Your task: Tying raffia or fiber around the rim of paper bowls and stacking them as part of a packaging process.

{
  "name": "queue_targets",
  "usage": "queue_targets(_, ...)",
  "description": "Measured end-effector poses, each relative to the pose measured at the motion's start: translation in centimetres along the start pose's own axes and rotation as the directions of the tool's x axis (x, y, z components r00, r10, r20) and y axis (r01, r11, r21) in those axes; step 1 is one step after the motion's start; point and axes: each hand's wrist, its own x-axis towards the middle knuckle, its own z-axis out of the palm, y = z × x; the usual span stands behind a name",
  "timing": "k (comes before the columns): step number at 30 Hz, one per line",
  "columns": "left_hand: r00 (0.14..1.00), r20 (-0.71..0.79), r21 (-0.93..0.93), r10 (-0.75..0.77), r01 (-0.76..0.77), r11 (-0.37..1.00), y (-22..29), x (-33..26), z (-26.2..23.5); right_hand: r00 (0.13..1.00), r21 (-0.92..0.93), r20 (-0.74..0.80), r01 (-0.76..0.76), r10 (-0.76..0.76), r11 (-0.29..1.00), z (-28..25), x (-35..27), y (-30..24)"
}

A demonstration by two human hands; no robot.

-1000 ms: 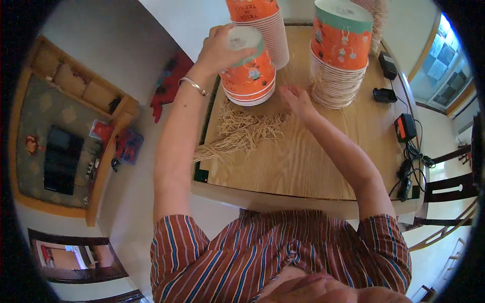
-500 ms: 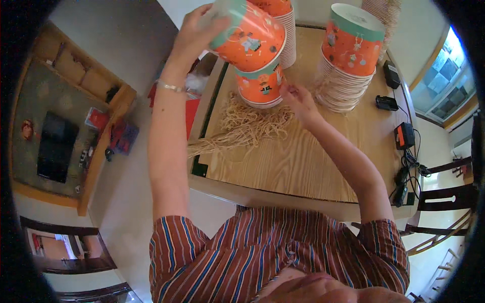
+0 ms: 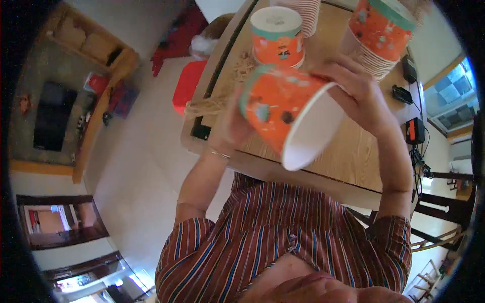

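A large orange paper bucket (image 3: 280, 108) with a green band at its base is tilted over the table's near side, its white open mouth toward the lower right. My left hand (image 3: 236, 123), smeared by motion, is closed around the bucket's base end. At the rim, my right hand (image 3: 353, 86) grips the upper edge, some fingers hidden behind or inside. Just beyond stands another orange bucket (image 3: 278, 45), upside down. Tan straw-like strands (image 3: 209, 106) lie on the table, partly behind the held bucket and my left arm.
An inverted stack of orange buckets (image 3: 381, 33) stands at the far right, and a stack of white rims (image 3: 305, 15) at the back. Black adapters and cables (image 3: 415, 131) line the right edge of the wooden table (image 3: 353, 169). A red stool (image 3: 188, 83) is at left.
The bucket in my left hand has come off the inverted bucket and moved down toward me, turning its mouth right. My right hand has risen from the table to its rim.
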Motion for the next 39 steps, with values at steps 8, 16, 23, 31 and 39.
queue_targets(8,0.958,-0.283,0.635,0.054,0.145,0.759,-8.0,-2.3,-1.4,0.913,-0.074,0.147,-0.374,0.381,0.924,-2.4,-5.3,0.4)
queue_targets(16,0.851,-0.232,0.967,0.472,0.252,0.020,-3.3,-4.8,-5.7,0.763,-0.119,0.227,-0.595,0.605,0.795,-1.8,-6.7,1.5)
queue_targets(23,0.919,-0.034,0.911,0.392,0.189,-0.365,-4.2,-4.7,-6.1,0.852,-0.097,0.242,-0.456,0.465,0.885,0.0,-7.0,3.6)
queue_targets(31,0.875,-0.189,0.982,0.446,0.175,0.072,-1.5,-5.8,-5.5,0.915,-0.138,0.029,-0.396,0.403,0.908,-0.2,-5.0,1.3)
queue_targets(39,0.856,-0.155,0.892,0.493,-0.094,0.443,4.1,-3.8,2.7,0.823,0.461,0.423,-0.557,0.380,0.691,2.7,-1.7,-3.3)
